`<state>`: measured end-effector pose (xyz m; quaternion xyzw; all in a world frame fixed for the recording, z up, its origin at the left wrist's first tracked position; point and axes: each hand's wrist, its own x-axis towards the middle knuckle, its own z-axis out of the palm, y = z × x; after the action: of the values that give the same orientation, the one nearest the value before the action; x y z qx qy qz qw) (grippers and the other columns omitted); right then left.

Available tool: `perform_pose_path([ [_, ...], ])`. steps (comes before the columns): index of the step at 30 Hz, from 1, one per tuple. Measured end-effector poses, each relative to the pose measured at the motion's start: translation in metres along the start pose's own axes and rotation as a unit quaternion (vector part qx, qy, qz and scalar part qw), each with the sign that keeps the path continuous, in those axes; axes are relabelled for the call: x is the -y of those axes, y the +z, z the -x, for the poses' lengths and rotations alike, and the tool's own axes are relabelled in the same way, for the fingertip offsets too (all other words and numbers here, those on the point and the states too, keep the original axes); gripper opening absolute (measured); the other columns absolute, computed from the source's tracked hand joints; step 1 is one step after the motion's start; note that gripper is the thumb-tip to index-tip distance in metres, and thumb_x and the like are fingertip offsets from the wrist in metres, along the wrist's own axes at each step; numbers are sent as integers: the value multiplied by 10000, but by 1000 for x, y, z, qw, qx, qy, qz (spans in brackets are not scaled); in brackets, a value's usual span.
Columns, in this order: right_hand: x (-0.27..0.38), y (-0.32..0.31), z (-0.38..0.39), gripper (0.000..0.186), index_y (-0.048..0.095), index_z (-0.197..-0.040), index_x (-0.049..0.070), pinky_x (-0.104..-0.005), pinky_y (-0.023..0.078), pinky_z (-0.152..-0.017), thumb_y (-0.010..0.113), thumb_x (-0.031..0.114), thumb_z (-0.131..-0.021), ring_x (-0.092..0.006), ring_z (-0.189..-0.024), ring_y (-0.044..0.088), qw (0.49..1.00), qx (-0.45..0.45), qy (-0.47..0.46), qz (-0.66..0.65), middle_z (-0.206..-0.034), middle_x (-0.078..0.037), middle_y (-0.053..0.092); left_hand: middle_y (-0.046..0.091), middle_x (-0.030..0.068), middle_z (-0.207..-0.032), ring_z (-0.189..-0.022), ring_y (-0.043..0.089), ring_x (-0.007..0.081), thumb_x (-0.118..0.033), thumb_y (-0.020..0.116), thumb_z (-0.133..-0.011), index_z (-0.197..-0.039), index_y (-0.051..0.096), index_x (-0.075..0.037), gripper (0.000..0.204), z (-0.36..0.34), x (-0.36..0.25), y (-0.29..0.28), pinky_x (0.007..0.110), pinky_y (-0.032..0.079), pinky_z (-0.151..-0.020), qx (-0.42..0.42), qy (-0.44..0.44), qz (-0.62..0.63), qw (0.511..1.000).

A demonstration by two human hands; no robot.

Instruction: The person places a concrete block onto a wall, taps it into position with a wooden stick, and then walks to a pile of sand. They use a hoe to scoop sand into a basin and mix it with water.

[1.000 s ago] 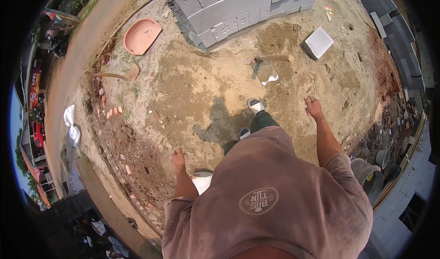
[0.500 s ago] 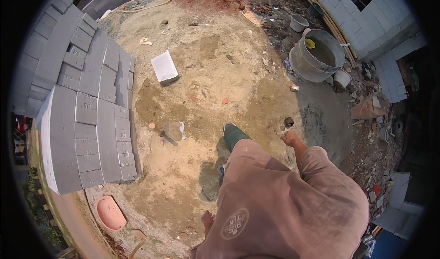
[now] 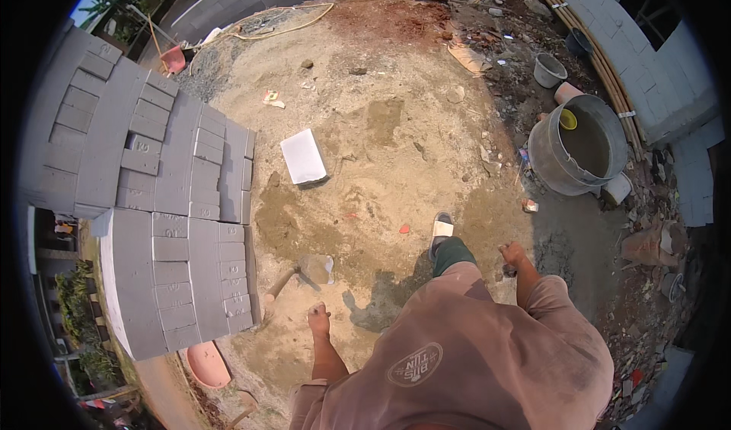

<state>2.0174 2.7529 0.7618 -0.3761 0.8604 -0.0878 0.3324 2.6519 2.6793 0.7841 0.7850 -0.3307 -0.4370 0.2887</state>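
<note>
Block stack [image 3: 202, 266] occupies ground [image 3: 365, 198] at left edge; tub [image 3: 550, 154], near right edge, contains yellow scoop [image 3: 567, 119]. Left hand [image 3: 319, 320], right hand [image 3: 514, 255]: curled, grip indeterminable.

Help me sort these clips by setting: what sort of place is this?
Most likely an outdoor building site: there is a tall stack of grey blocks, a bare block wall with an opening in it, and a big grey tub on rough ground.
</note>
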Motion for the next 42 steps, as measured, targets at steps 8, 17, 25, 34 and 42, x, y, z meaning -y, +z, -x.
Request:
perform_pose_path([
  [8,52,-116,-201,353,607,-1090,2,-280,419,-443,593,274,-865,-145,-511,539,960,-6,-4,-281,-761,-59,602,649,97,-757,-704,615,180,-311,651,-818,-891,629,0,320,25,-123,121,321,496,-675,76,-21,-100,992],
  [17,-1,-191,-232,255,600,-899,9,-253,369,-396,624,261,-869,-83,-453,469,924,-49,-3,-378,-611,15,498,651,225,-1001,-983,618,336,-434,579,-797,-1007,639,5,491,-55,-175,123,391,471,-845,69,-135,-276,949],
  [25,-162,-134,-64,377,549,-680,-1,-349,393,-417,561,304,-902,-196,-465,479,977,-3,211,-32,-575,-90,528,580,302,-1093,-1070,549,415,-501,536,-825,-1028,619,73,615,-190,-322,258,445,442,-899,205,-5,-424,882],
  [34,-78,-127,-57,339,622,-1083,39,-347,463,-521,413,287,-986,-203,-639,579,739,-46,539,-401,-837,-117,656,645,229,-990,-972,611,355,-377,565,-852,-1048,624,-1,428,-228,-606,529,390,477,-816,236,254,-240,907],
  [42,-120,-297,-320,298,593,-1046,42,-303,443,-446,495,301,-935,-182,-524,558,814,-46,411,-409,-750,-57,610,614,276,-1043,-1043,568,400,-445,535,-823,-1054,616,22,527,-192,-581,658,429,442,-888,169,117,-335,920],
])
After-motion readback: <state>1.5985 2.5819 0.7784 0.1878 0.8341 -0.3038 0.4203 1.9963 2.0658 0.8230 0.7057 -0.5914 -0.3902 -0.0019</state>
